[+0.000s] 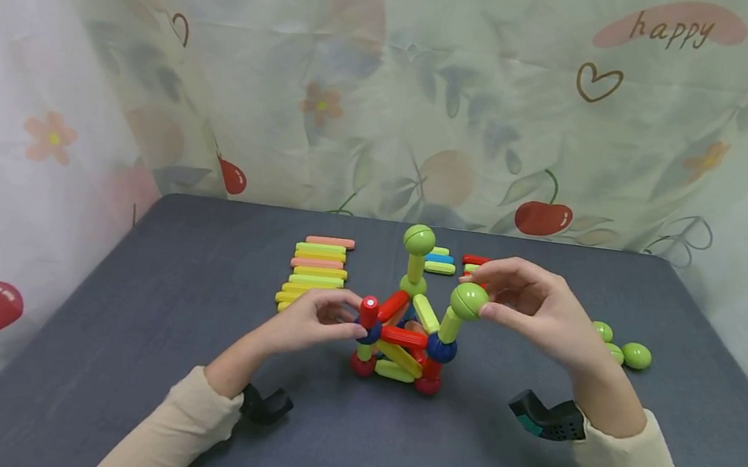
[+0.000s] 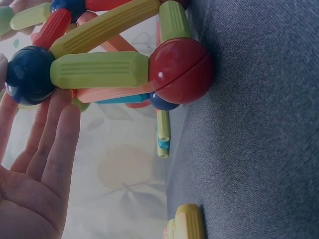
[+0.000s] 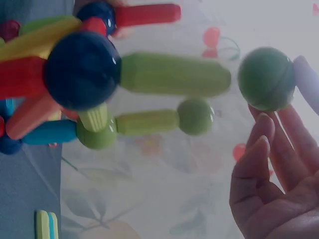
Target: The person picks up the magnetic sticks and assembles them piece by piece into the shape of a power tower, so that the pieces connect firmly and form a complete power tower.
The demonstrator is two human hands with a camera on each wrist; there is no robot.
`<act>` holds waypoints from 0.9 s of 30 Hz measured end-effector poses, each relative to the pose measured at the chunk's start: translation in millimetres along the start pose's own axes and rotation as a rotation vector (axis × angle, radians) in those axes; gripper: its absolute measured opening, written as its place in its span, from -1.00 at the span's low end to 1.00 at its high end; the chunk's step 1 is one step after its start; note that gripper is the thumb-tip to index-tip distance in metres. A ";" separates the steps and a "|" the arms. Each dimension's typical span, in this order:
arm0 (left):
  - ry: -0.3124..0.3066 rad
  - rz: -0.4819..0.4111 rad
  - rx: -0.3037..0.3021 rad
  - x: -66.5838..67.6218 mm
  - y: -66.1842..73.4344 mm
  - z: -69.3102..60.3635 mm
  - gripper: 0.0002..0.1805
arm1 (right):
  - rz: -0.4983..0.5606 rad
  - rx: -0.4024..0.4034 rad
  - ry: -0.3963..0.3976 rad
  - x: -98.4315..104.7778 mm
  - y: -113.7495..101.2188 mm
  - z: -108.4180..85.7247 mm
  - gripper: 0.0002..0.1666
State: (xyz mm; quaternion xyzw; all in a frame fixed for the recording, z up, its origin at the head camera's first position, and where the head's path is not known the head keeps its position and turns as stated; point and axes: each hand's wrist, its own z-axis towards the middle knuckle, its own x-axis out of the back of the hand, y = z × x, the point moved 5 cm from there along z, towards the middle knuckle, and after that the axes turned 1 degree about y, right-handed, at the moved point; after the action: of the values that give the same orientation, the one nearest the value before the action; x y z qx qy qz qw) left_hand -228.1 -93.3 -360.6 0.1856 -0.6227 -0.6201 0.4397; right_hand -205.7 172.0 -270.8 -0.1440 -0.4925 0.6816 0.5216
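Observation:
A magnetic rod-and-ball structure (image 1: 403, 338) stands on the dark table, built from red, yellow, green, orange and blue rods. My left hand (image 1: 322, 315) steadies its left corner, thumb and fingers around a dark blue ball (image 2: 30, 74); a red rod (image 1: 369, 311) stands upright on that ball. Between thumb and fingertips, my right hand (image 1: 547, 309) pinches a green ball (image 3: 266, 78). The right wrist view shows a narrow gap between this ball and the tip of a light green rod (image 3: 174, 73), which rises from another blue ball (image 3: 82, 70). Farther back, a second green ball (image 1: 419, 240) tops another upright rod.
Left of the structure lies a row of yellow, green and pink rods (image 1: 315, 281). Behind it are green and blue rods (image 1: 440, 268), with red ones (image 1: 476, 260) partly hidden by the right hand. Several loose green balls (image 1: 636, 356) lie to the right. A printed curtain (image 1: 403, 112) hangs behind the table.

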 end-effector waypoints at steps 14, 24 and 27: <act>0.003 -0.009 0.006 -0.5 0.2 -0.5 -0.65 | -0.267 -0.134 0.094 17.2 2.9 -8.0 -0.62; 0.010 -0.006 0.003 -1.1 1.6 -1.2 -0.65 | -0.747 -0.500 0.134 86.4 49.2 -55.2 -0.60; 0.011 -0.008 0.007 -1.3 1.4 -0.9 -0.65 | -0.782 -0.618 0.076 98.0 68.8 -73.2 -0.52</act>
State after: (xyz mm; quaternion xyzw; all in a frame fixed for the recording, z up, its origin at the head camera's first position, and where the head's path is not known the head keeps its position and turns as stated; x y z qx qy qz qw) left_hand -226.2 -92.7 -359.9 0.1929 -0.6218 -0.6185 0.4400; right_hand -233.5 295.7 -330.9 -0.1210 -0.6693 0.2513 0.6887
